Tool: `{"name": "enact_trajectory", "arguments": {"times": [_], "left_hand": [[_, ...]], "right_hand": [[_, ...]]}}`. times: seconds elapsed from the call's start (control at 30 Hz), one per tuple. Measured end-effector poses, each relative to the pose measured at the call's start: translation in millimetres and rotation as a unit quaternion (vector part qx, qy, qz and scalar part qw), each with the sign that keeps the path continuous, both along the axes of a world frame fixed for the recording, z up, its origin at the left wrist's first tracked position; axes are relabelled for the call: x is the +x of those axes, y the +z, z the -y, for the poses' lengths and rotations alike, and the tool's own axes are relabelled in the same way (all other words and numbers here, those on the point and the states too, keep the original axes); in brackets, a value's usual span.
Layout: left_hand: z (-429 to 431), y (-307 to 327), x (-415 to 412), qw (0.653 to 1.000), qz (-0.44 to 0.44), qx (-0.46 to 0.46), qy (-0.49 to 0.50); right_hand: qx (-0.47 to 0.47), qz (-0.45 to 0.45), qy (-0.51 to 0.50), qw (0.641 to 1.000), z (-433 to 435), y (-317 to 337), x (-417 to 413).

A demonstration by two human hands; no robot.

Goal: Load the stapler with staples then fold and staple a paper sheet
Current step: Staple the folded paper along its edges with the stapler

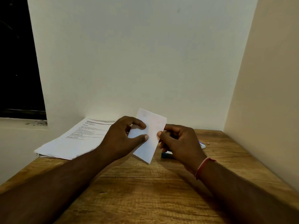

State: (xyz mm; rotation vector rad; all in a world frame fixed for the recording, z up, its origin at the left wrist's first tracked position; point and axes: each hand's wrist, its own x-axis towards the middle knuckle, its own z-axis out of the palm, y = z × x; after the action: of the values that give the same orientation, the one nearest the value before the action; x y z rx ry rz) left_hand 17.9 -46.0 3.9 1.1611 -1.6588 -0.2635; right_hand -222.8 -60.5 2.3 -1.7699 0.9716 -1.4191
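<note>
Both hands hold the grip on the folded paper sheet (151,143): the left hand (123,136) pinches its left edge between thumb and fingers, and the right hand (176,141) pinches its right edge in the same way. The sheet is held tilted, clear of the tabletop (145,191), and shows as a narrow folded strip.

Just behind the right hand lies a teal item (165,155), mostly hidden and judged to be the stapler. A small white box (202,145), probably the staples, lies beyond it. A stack of printed sheets (72,141) rests at the far left.

Assessment: folding is at or near completion; no staple can be made out. The next move calls for one hand to keep the layers aligned while the other frees itself and takes up the stapler.
</note>
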Motion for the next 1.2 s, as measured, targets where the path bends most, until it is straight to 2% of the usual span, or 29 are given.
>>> {"name": "enact_trajectory", "arguments": {"times": [0.2, 0.37, 0.57, 0.77, 0.93, 1.2], "left_hand": [[-7.9, 4.8, -9.2, 0.999, 0.006, -0.052, 0.014], [-12.4, 8.5, -18.7, 0.998, -0.060, -0.003, -0.003], [-15.4, 13.2, -19.5, 0.986, -0.152, 0.045, -0.050], [-16.9, 15.5, -19.6, 0.986, -0.138, 0.048, -0.080], [-16.7, 16.3, -17.8, 0.980, -0.160, 0.061, -0.099], [-18.2, 17.7, -17.4, 0.977, -0.177, 0.064, -0.099]], "right_hand": [[-0.052, -0.049, -0.062, 0.996, -10.7, 2.2, 3.3], [-0.150, -0.107, -0.047, 0.982, -24.7, 5.1, 8.7], [-0.186, -0.154, -0.033, 0.970, -27.8, 7.5, 12.9], [-0.171, -0.129, -0.022, 0.976, -28.0, 10.0, 12.2], [-0.142, -0.100, -0.008, 0.985, -29.4, 12.2, 10.4], [-0.094, -0.013, 0.054, 0.994, -29.5, 15.0, 9.6]]}}
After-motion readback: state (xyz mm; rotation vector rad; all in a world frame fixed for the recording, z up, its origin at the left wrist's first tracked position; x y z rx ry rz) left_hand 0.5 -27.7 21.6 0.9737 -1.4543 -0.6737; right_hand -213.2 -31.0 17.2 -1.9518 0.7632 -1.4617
